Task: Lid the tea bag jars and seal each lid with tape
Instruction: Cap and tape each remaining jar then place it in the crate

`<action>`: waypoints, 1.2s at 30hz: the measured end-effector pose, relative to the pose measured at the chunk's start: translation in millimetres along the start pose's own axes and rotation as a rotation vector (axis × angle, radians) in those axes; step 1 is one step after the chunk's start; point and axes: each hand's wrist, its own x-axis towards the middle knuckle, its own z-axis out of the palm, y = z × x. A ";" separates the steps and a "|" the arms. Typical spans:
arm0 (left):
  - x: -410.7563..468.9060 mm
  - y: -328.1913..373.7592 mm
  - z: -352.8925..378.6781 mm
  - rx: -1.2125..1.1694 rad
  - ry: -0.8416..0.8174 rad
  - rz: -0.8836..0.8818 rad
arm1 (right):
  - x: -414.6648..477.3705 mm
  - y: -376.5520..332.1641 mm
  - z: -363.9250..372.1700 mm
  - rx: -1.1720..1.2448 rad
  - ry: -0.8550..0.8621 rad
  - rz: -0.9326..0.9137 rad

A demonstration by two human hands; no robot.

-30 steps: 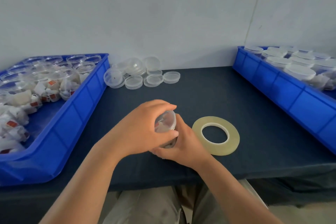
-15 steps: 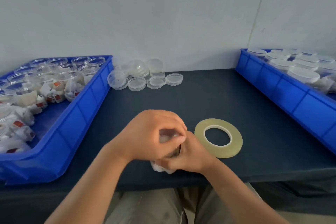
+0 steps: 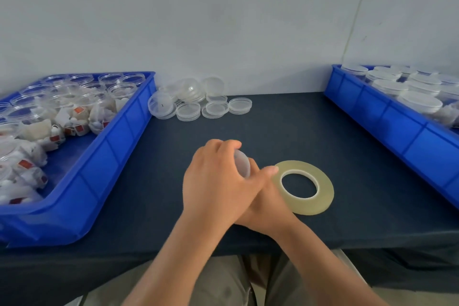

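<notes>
Left of frame: blue bin (image 3: 119, 146) of open jars (image 3: 121, 89) and tea bags (image 3: 77, 117). Upper centre: loose lids (image 3: 188, 109). Centre: my left hand (image 3: 216, 181) curls over the clear lid (image 3: 242, 166), fingers and thumb clamped on its rim; the jar body is hidden beneath. My right hand (image 3: 268, 206), under the left, wraps that jar. Thin plastic, light, slick, likely to flex, so I hold the rim, not the flat, and press evenly. Tape roll (image 3: 323, 194) lies flat just beside my right hand. Right edge: second bin (image 3: 372, 117), lidded jars (image 3: 419, 104)
</notes>
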 end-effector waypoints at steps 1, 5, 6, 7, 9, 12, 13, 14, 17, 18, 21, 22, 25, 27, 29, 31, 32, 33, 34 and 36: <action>2.6 0.2 2.8 -0.024 0.025 0.014 | -0.3 2.8 -2.3 0.026 0.001 -0.011; 9.1 -20.2 0.1 -0.149 -0.024 0.090 | 2.1 8.6 -4.0 0.087 -0.029 0.081; 10.7 -24.5 -2.6 -0.159 -0.052 0.116 | 2.1 9.2 -2.0 0.075 -0.032 0.092; 12.7 -27.8 -5.0 -0.170 -0.084 0.129 | 1.8 9.4 0.2 0.062 -0.031 0.094; 16.2 -30.0 -8.8 -0.197 -0.126 0.141 | 2.9 8.8 2.5 0.057 -0.021 0.084; 13.5 -25.2 -5.4 -0.197 -0.089 0.127 | 7.3 6.4 3.0 0.077 -0.012 0.028; 10.8 -23.3 -1.8 -0.175 -0.042 0.092 | 7.9 5.3 4.0 0.058 -0.015 0.012; 8.3 -20.6 1.8 -0.143 0.001 0.044 | 7.7 3.1 5.1 0.014 -0.010 0.013; 6.6 -14.7 11.2 -0.095 0.002 -0.075 | 3.8 1.8 6.5 -0.126 0.041 0.034; 8.1 -14.9 13.2 -0.109 -0.006 -0.076 | 3.3 3.3 6.2 -0.125 0.031 0.056; 12.0 -18.0 14.2 -0.160 -0.001 -0.029 | 3.8 8.9 4.2 -0.042 0.008 0.138; 13.0 -19.0 13.9 -0.163 0.002 -0.016 | 4.1 9.8 3.7 -0.020 0.010 0.148; 16.9 -20.7 10.7 -0.176 -0.016 0.007 | 4.2 7.5 2.5 0.018 0.030 0.145; 19.8 -23.8 8.3 -0.186 -0.043 0.046 | 4.5 5.5 0.8 0.033 0.043 0.132; 22.0 -28.3 8.2 -0.196 -0.070 0.079 | 4.0 3.6 -1.1 0.040 0.036 0.136; 23.0 -31.5 8.8 -0.196 -0.079 0.091 | 3.6 3.4 -1.0 0.021 0.026 0.153; 23.4 -32.2 8.7 -0.191 -0.086 0.102 | 3.4 2.7 0.5 -0.009 0.030 0.169; 24.3 -32.7 8.4 -0.191 -0.099 0.115 | 3.5 1.6 2.8 -0.063 0.041 0.185; 25.3 -33.6 7.9 -0.197 -0.114 0.128 | 4.0 0.6 5.8 -0.147 0.057 0.188; 27.6 -36.3 6.0 -0.204 -0.134 0.139 | 5.7 -1.4 10.6 -0.259 0.064 0.184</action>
